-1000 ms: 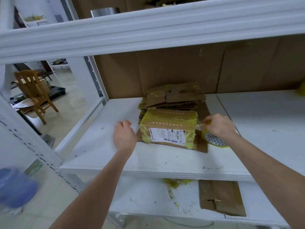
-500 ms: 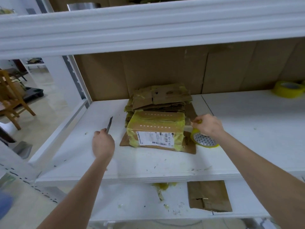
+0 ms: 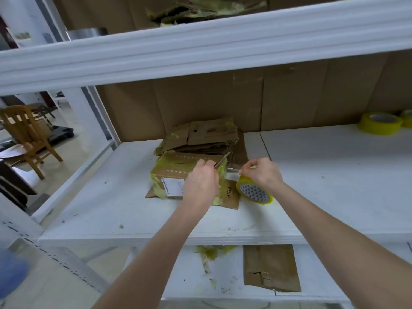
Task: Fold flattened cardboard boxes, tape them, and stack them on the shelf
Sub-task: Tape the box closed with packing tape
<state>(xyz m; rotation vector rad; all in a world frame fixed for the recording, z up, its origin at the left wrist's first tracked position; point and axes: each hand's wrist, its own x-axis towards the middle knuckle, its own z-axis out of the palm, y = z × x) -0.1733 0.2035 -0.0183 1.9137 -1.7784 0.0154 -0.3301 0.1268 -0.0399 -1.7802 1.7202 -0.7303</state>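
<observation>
A folded cardboard box (image 3: 178, 172) wrapped in yellow tape, with a white label, sits on the white shelf (image 3: 111, 204) on top of flat cardboard. My left hand (image 3: 200, 184) grips a knife (image 3: 221, 162) whose blade points at the tape strip (image 3: 233, 167) stretched from the box's right end. My right hand (image 3: 262, 172) pinches that strip and holds the yellow tape roll (image 3: 254, 192) against the shelf. A pile of flattened boxes (image 3: 200, 137) lies just behind the box.
Two more yellow tape rolls (image 3: 379, 123) stand at the back right of the shelf. A flat cardboard piece (image 3: 269, 267) and tape scraps lie on the lower shelf. A beam (image 3: 200, 45) crosses overhead. A wooden chair (image 3: 24, 132) stands on the floor at left.
My left hand picked up the knife from the shelf at left and brought it across over the box to the tape strip. My right hand stayed at the roll.
</observation>
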